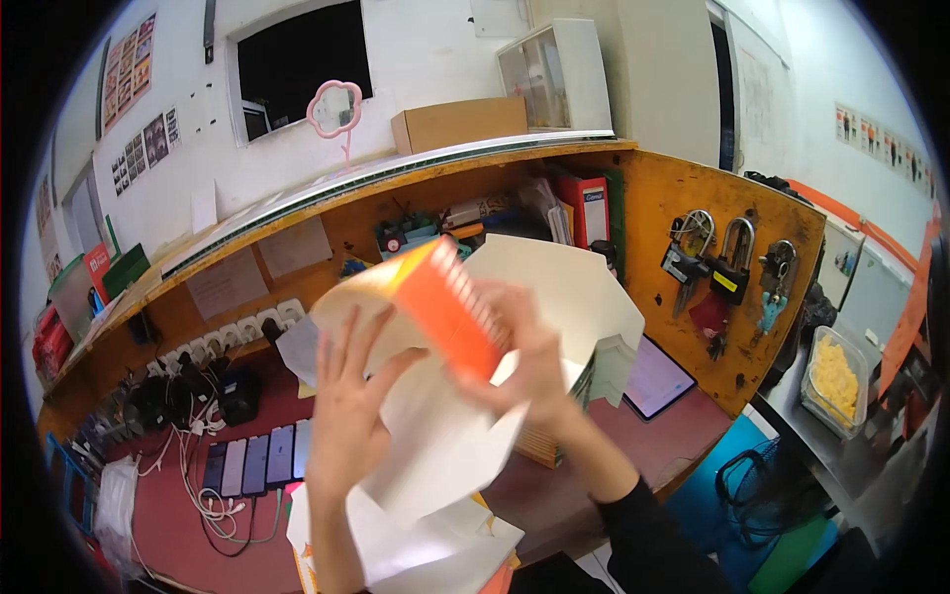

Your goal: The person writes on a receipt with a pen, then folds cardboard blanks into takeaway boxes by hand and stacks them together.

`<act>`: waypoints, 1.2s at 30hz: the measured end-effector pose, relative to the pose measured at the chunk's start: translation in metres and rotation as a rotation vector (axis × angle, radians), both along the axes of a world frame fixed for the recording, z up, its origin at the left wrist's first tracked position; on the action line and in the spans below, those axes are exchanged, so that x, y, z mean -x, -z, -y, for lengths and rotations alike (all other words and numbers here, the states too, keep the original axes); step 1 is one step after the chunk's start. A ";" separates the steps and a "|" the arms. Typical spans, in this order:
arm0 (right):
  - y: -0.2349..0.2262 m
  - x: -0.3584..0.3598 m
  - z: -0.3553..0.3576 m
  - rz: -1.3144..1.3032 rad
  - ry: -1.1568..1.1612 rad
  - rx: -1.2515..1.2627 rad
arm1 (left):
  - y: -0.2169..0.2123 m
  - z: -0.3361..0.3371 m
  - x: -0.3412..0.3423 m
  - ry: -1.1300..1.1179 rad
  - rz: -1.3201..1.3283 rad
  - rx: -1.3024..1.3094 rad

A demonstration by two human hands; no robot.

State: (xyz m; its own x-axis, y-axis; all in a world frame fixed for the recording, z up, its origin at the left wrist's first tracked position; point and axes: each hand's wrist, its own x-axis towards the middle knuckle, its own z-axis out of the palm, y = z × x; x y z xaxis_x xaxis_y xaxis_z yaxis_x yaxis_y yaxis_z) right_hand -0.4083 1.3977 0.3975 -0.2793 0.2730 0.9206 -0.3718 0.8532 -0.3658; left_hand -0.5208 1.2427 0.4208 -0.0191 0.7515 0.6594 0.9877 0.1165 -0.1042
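Note:
An orange paperboard carton (447, 312) with a pale inside is raised over the desk, tilted and partly blurred. My right hand (520, 351) is closed on its right side. My left hand (346, 421) has its fingers spread in front of the pale inner side; whether the fingertips touch it I cannot tell. Behind the carton stands another open carton, its pale flaps (564, 277) fanned out. Below my hands lies more white paperboard (435, 540) with orange edges at the lower edge of the view.
Several phones (257, 460) lie in a row on the red desktop at left, beside tangled white cables (203, 495). A tablet (655, 378) lies at right. Padlocks (732, 257) hang on the wooden side panel. A plastic tub (834, 381) of yellow pieces stands far right.

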 end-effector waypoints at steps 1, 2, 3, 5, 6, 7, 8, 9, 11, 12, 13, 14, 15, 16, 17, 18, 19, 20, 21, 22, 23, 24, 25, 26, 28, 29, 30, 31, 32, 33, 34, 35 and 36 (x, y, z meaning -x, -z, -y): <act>-0.011 -0.006 -0.010 0.110 -0.139 0.149 | 0.001 0.007 0.005 -0.151 -0.020 0.051; -0.028 -0.021 -0.023 0.250 -0.218 0.332 | 0.002 0.005 0.006 -0.162 -0.046 0.030; -0.035 -0.026 -0.039 0.295 -0.309 0.418 | 0.004 0.004 0.007 -0.183 -0.073 0.014; -0.042 -0.030 -0.075 0.411 -0.224 0.425 | 0.004 0.006 0.008 -0.054 -0.018 0.031; -0.044 -0.039 -0.080 0.418 -0.276 0.538 | 0.002 0.006 0.006 0.085 0.023 0.041; -0.041 -0.043 -0.087 0.428 -0.344 0.657 | 0.000 0.005 0.001 0.080 0.036 0.045; -0.034 -0.050 -0.099 0.438 -0.340 0.657 | -0.005 0.004 -0.008 0.256 0.164 0.059; -0.026 -0.057 -0.115 0.510 -0.411 0.725 | -0.008 0.002 -0.015 0.433 0.291 0.071; -0.020 -0.059 -0.120 0.583 -0.483 0.793 | -0.009 -0.003 -0.021 0.464 0.183 0.029; -0.016 -0.061 -0.121 0.496 -0.587 0.843 | -0.012 -0.009 -0.027 0.451 0.122 -0.007; -0.011 -0.062 -0.117 0.412 -0.699 0.894 | -0.014 -0.010 -0.030 0.428 0.064 -0.040; -0.005 -0.066 -0.116 0.419 -0.698 0.897 | -0.015 -0.016 -0.027 0.477 -0.028 -0.094; 0.003 -0.073 -0.116 0.398 -0.613 0.848 | -0.017 -0.016 -0.030 0.476 -0.021 -0.097; 0.015 -0.077 -0.117 0.378 -0.530 0.802 | -0.020 -0.022 -0.038 0.487 0.146 -0.138; 0.026 -0.078 -0.109 0.388 -0.539 0.797 | -0.024 -0.022 -0.046 0.487 0.307 -0.186; 0.041 -0.080 -0.098 0.445 -0.183 0.453 | -0.025 -0.033 -0.047 0.532 0.260 -0.298; 0.054 -0.086 -0.089 0.479 0.173 0.102 | -0.030 -0.040 -0.055 0.497 0.288 -0.224; 0.065 -0.092 -0.081 0.516 0.309 -0.145 | -0.029 -0.054 -0.061 0.491 0.281 -0.212; 0.073 -0.096 -0.075 0.545 0.442 -0.394 | -0.026 -0.069 -0.070 0.460 0.306 -0.148; 0.080 -0.099 -0.073 0.547 0.444 -0.398 | -0.020 -0.087 -0.077 0.465 0.291 -0.095; 0.087 -0.100 -0.072 0.519 0.416 -0.374 | -0.014 -0.105 -0.084 0.433 0.297 -0.011; 0.091 -0.097 -0.070 0.489 0.374 -0.350 | -0.005 -0.121 -0.085 0.427 0.313 -0.014; 0.094 -0.095 -0.069 0.490 0.365 -0.356 | -0.001 -0.132 -0.088 0.391 0.324 0.016; 0.093 -0.094 -0.067 0.435 0.389 -0.343 | 0.002 -0.141 -0.091 0.359 0.331 0.042; 0.089 -0.092 -0.062 0.373 0.401 -0.344 | 0.012 -0.158 -0.089 0.317 0.328 -0.002; 0.087 -0.090 -0.060 0.376 0.386 -0.365 | 0.015 -0.163 -0.087 0.281 0.326 -0.033; 0.086 -0.086 -0.058 0.378 0.368 -0.385 | 0.019 -0.166 -0.083 0.270 0.340 -0.047; 0.088 -0.087 -0.061 0.379 0.370 -0.391 | 0.017 -0.166 -0.088 0.271 0.341 -0.053; 0.093 -0.087 -0.064 0.344 0.393 -0.367 | 0.016 -0.166 -0.093 0.278 0.334 -0.086; 0.096 -0.088 -0.067 0.309 0.415 -0.341 | 0.015 -0.165 -0.098 0.283 0.329 -0.118; 0.098 -0.088 -0.067 0.312 0.410 -0.341 | 0.013 -0.164 -0.102 0.278 0.332 -0.117; 0.101 -0.088 -0.067 0.302 0.393 -0.293 | 0.012 -0.163 -0.106 0.289 0.340 -0.125; 0.104 -0.088 -0.068 0.293 0.378 -0.244 | 0.011 -0.162 -0.108 0.300 0.348 -0.131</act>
